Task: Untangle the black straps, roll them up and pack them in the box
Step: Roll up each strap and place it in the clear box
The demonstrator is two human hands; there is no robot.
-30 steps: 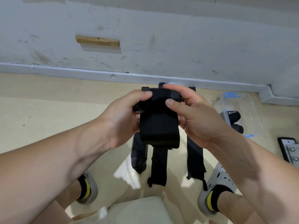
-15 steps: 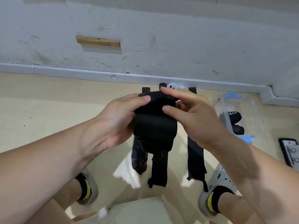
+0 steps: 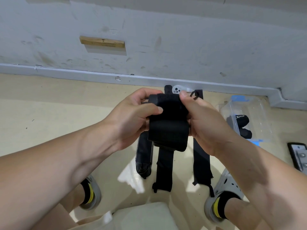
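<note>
Black strap roll (image 3: pixel 167 128): held in the air between both hands, above the floor (image 3: pixel 49 105), mid-frame. Thick, wide bundle, with a flat layer of fabric lying over its front and top.

Left hand (image 3: pixel 132 117): grip clenched on the roll's left side. Thumb lies across the front face, fingers curl over the top left edge and behind.

Right hand (image 3: pixel 204 123): grip closed on the roll's right side. Fingertips (image 3: pixel 183 93) pinch the top right corner, palm sits against the right edge. The lower fingers are hidden behind the bundle.

Three more straps lie flat on the floor below the hands, roughly parallel and running away from the person:
- striped strap (image 3: pixel 143 163), left, pale lines along it
- middle strap (image 3: pixel 164 170), plain black, passes behind the roll in view; cannot tell if it joins it
- right strap (image 3: pixel 201 163), plain black, frayed near end, a thin loop at its far end

Clear box (image 3: pixel 259 113): on the floor to the right, near the wall, apart from the hands, blue clips on its rim. Two rolled straps (image 3: pixel 241 120) sit inside, one with white lettering.

A small white device (image 3: pixel 177 89) sits at the baseboard, just beyond the fingertips. A dark flat object (image 3: pixel 299 156) lies at the right edge. Grey shoes (image 3: pixel 221 193) with black socks stand on either side of the straps. A wood block (image 3: pixel 102 42) is fixed to the wall.
</note>
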